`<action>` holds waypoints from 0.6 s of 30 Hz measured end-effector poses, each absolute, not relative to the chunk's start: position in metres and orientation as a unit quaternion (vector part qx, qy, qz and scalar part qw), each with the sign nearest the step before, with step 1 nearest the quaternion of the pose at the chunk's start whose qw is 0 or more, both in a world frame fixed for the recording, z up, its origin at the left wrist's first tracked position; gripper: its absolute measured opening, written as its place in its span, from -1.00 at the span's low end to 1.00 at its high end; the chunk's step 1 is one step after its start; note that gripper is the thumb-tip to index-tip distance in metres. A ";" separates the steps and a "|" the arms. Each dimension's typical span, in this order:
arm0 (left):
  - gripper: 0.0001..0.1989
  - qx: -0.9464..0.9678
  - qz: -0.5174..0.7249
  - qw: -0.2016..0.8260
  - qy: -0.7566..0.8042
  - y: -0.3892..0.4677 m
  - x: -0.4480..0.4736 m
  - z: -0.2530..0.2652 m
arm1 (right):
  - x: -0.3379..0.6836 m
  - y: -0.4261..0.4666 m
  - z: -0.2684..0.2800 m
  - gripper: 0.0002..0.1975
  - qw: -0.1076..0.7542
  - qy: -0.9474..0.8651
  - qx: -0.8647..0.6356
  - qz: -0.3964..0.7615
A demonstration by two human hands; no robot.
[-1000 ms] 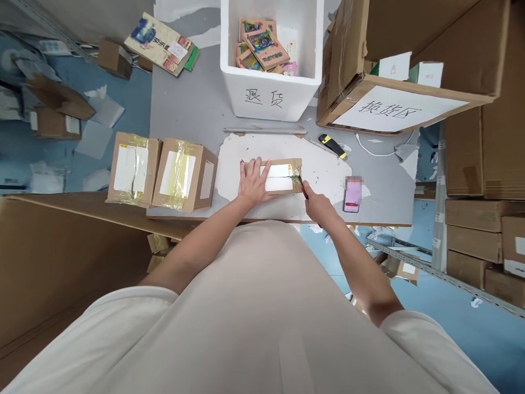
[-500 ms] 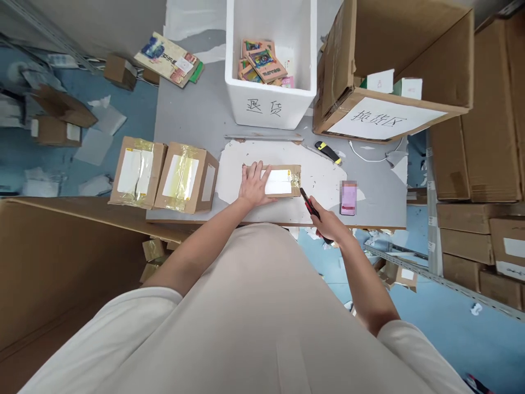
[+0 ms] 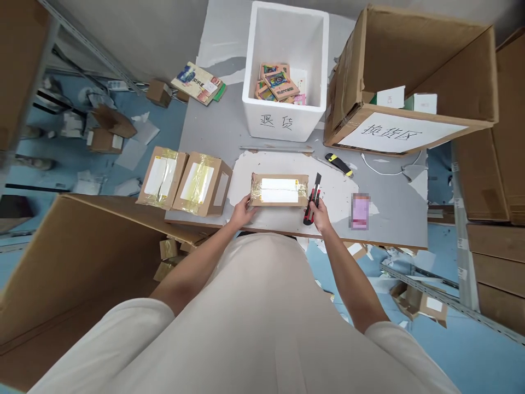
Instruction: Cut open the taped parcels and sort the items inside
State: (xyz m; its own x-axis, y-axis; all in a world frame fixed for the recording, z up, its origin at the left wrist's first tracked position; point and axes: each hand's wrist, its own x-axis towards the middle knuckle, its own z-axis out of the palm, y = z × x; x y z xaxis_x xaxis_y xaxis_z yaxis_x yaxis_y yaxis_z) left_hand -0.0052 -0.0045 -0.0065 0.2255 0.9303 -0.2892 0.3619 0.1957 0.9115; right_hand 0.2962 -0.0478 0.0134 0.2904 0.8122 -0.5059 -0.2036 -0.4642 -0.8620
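Observation:
A small cardboard box [image 3: 279, 201] with a white label and clear tape over its ends sits in front of me. My left hand [image 3: 243, 212] grips its lower left corner, thumb and fingers closed around the edge. In my right hand [image 3: 320, 214] is a black and red utility knife [image 3: 312, 207], its blade out and pointing away from me. The knife is beside the box's right end; whether the right fingers also touch the box I cannot tell.
Two taped boxes [image 3: 200, 183] stand at left. Behind are a white foam bin [image 3: 287, 125] with several booklets and a large open carton [image 3: 410, 143]. A yellow and black cutter [image 3: 339, 164] and a phone [image 3: 360, 211] lie at right on the table [image 3: 394, 219].
My left hand has gone from flat on top of the box to its left corner. The knife has turned from slanting left to nearly upright in view. The camera view has shifted.

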 end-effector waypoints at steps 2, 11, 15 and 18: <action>-0.29 0.558 0.284 0.531 0.571 -0.004 -0.001 -0.004 | 0.301 -0.049 0.019 -0.51 0.476 -0.242 -0.644 0.548; -0.50 0.606 0.183 0.392 0.667 0.027 0.023 0.018 | 0.314 -0.037 0.013 -0.57 0.457 -0.301 -0.645 0.534; -0.51 0.605 0.160 0.414 0.661 0.028 0.021 0.010 | 0.312 -0.036 0.006 -0.57 0.453 -0.295 -0.659 0.524; -0.54 0.592 0.185 0.447 0.645 0.021 0.012 0.000 | 0.314 -0.046 0.008 -0.56 0.455 -0.279 -0.645 0.547</action>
